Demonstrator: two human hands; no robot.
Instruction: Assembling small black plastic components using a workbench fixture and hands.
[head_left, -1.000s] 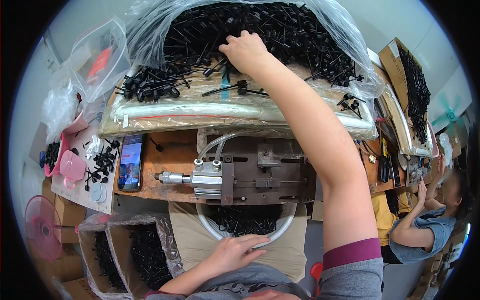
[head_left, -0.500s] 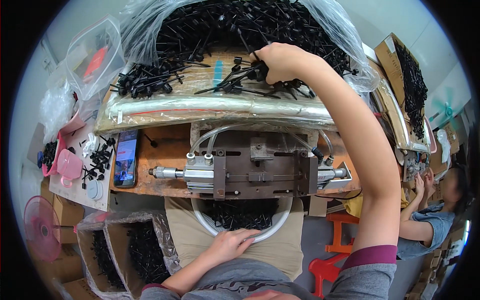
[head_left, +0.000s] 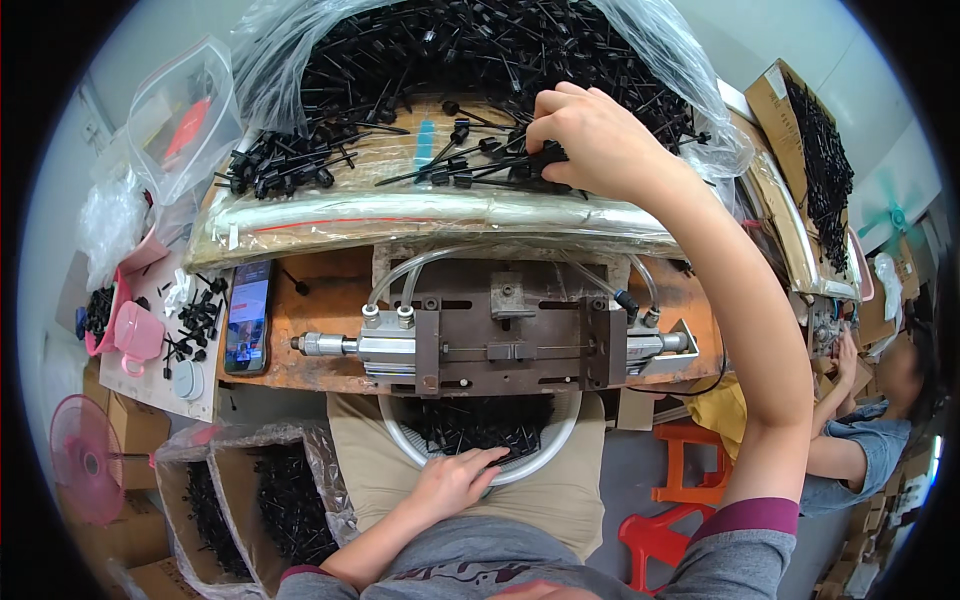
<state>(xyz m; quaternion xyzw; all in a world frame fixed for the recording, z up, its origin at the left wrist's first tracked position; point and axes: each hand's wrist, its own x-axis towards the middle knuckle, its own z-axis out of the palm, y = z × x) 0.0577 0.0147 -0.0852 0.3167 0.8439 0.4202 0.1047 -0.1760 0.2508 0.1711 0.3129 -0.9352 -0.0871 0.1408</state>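
A heap of black plastic parts with thin stems [head_left: 480, 60] fills a plastic-lined carton at the far side. At its near edge my right hand [head_left: 600, 145] reaches in from the right, its fingers curled in a pinch around a few of these parts. My left hand [head_left: 455, 487] lies over the near rim of a white basket [head_left: 540, 466] on my lap, fingers stretched toward the black parts inside. Between the heap and the basket sits a metal fixture [head_left: 510, 350] with a cylinder at each end and clear air hoses.
A phone [head_left: 248, 318] lies left of the fixture, near loose black parts and a pink cup [head_left: 139, 332]. Lined cartons [head_left: 295, 510] of black parts stand at lower left. Orange and red stools [head_left: 690, 465] are at lower right. Another person [head_left: 850, 440] works at far right.
My right hand has shifted right and slightly nearer, with its fingers more bent. My left fingers have moved further over the basket rim. The whole view has shifted slightly.
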